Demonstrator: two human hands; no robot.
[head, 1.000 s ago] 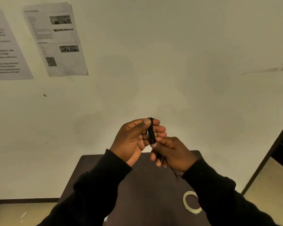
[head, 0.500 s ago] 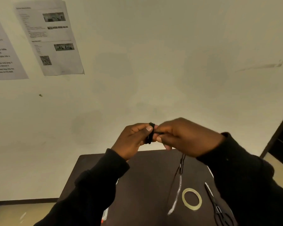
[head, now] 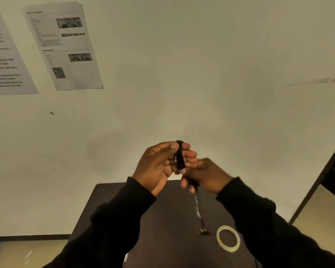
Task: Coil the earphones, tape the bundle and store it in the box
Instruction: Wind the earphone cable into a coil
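Observation:
My left hand (head: 159, 165) is raised above the table and pinches a black coiled bundle of earphone cable (head: 180, 157) between thumb and fingers. My right hand (head: 205, 175) sits just below and to the right, closed around the loose cable end. That loose end (head: 198, 211) hangs down from the right hand, with the earbuds (head: 204, 231) dangling near the tabletop. A roll of clear tape (head: 228, 240) lies flat on the dark table to the right. No box is in view.
The dark brown table (head: 108, 194) stands against a pale wall. Two printed sheets (head: 64, 49) are stuck to the wall at upper left. A dark door frame (head: 321, 182) runs along the right edge. Beige floor shows at both sides.
My right hand has dropped from beside the bundle to below it, pulling the loose cable around. The view shifted, and the scissors seen half a second ago are out of sight.

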